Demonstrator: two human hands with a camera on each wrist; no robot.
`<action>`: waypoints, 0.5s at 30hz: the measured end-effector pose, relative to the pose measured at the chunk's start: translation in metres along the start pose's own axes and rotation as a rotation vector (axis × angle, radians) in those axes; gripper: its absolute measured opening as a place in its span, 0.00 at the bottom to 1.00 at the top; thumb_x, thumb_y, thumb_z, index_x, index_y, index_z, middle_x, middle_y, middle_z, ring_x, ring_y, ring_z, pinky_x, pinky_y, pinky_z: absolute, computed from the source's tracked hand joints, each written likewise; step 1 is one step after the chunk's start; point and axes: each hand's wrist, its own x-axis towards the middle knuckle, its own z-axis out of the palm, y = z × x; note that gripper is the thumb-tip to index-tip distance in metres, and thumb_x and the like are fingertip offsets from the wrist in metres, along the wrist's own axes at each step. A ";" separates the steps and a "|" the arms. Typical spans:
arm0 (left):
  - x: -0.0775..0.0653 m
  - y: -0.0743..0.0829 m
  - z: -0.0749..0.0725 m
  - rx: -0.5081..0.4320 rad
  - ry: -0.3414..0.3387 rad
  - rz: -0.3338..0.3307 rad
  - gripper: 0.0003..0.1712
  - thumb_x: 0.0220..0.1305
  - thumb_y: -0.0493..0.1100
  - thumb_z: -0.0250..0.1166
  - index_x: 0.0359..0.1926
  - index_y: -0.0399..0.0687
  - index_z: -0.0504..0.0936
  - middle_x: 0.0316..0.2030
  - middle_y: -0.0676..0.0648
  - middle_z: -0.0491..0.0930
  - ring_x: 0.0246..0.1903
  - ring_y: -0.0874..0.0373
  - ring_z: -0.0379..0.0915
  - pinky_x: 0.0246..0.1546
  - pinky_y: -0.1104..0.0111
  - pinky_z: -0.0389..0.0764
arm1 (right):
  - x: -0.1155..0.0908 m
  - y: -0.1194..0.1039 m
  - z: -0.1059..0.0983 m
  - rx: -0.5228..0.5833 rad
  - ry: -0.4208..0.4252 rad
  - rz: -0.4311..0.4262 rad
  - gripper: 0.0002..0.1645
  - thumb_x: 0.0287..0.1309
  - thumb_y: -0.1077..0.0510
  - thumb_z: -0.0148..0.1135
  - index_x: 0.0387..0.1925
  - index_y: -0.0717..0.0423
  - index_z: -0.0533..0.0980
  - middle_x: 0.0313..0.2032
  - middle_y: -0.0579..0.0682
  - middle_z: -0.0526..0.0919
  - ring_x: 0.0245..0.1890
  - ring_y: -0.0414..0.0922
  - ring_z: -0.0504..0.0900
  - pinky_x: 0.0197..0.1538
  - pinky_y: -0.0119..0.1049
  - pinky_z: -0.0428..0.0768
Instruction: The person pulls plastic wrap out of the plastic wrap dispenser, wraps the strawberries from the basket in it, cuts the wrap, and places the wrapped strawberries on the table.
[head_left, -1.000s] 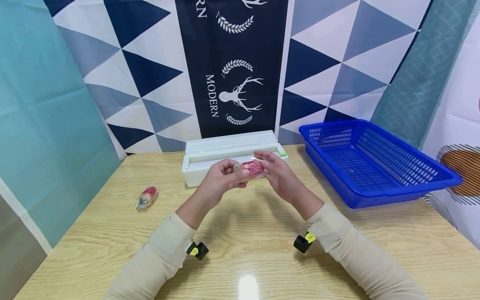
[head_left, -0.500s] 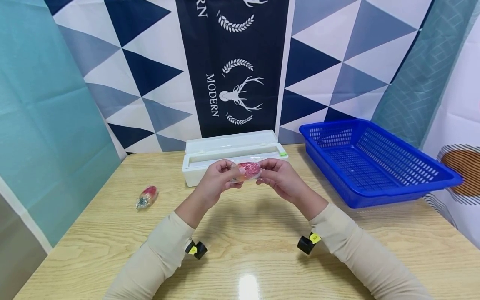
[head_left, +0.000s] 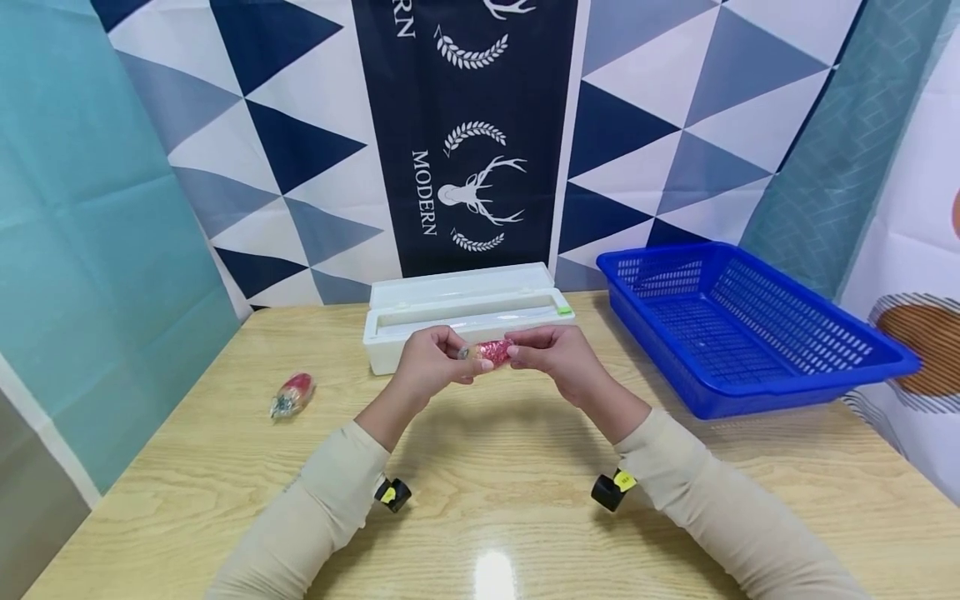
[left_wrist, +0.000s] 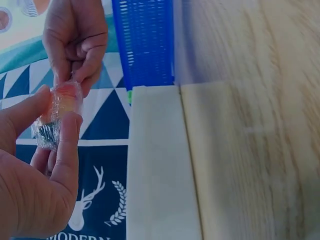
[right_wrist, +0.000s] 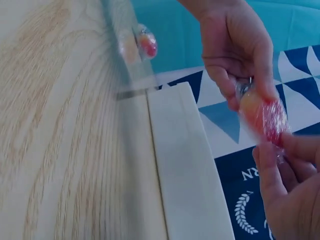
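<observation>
A small red-and-yellow fruit-like piece (head_left: 492,353), wrapped in clear film, is held up in front of the long white box (head_left: 387,351). My left hand (head_left: 426,360) pinches its yellow end between thumb and fingers; dark green shows there through the film in the left wrist view. At the red end, my right hand (head_left: 561,362) pinches the film with thumb and fingertips, as the right wrist view (right_wrist: 295,187) shows. A similar wrapped piece (head_left: 292,395) lies on the table to the left. The exact kind of fruit is unclear under the film.
The white box has its lid (head_left: 465,282) raised and a green tab (head_left: 565,310) at its right end. A blue perforated basket (head_left: 720,393) stands at the right. A patterned cloth (head_left: 307,167) hangs behind the wooden table (head_left: 495,475).
My right hand has closed from loosely spread fingers to a pinch on the red end. The wrapped piece has dropped slightly. The second piece and the basket stay in place.
</observation>
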 end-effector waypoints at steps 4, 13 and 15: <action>0.004 -0.006 0.000 0.037 0.019 -0.007 0.24 0.31 0.45 0.77 0.28 0.39 0.75 0.23 0.42 0.75 0.21 0.52 0.78 0.27 0.63 0.80 | 0.004 0.004 0.007 -0.017 0.102 0.054 0.17 0.45 0.68 0.64 0.40 0.72 0.76 0.34 0.58 0.82 0.31 0.47 0.82 0.38 0.38 0.78; 0.009 -0.014 -0.006 0.144 -0.010 -0.046 0.27 0.32 0.49 0.76 0.32 0.42 0.75 0.28 0.43 0.76 0.25 0.53 0.78 0.33 0.60 0.79 | 0.007 0.008 0.010 -0.042 0.140 0.098 0.14 0.44 0.68 0.64 0.37 0.71 0.77 0.35 0.59 0.81 0.32 0.47 0.82 0.37 0.37 0.79; 0.010 -0.015 -0.007 0.199 -0.019 -0.042 0.30 0.31 0.50 0.76 0.36 0.44 0.75 0.31 0.45 0.76 0.29 0.54 0.76 0.34 0.61 0.78 | 0.007 0.009 0.010 -0.043 0.138 0.107 0.14 0.45 0.69 0.64 0.37 0.71 0.77 0.35 0.59 0.81 0.31 0.47 0.82 0.37 0.37 0.79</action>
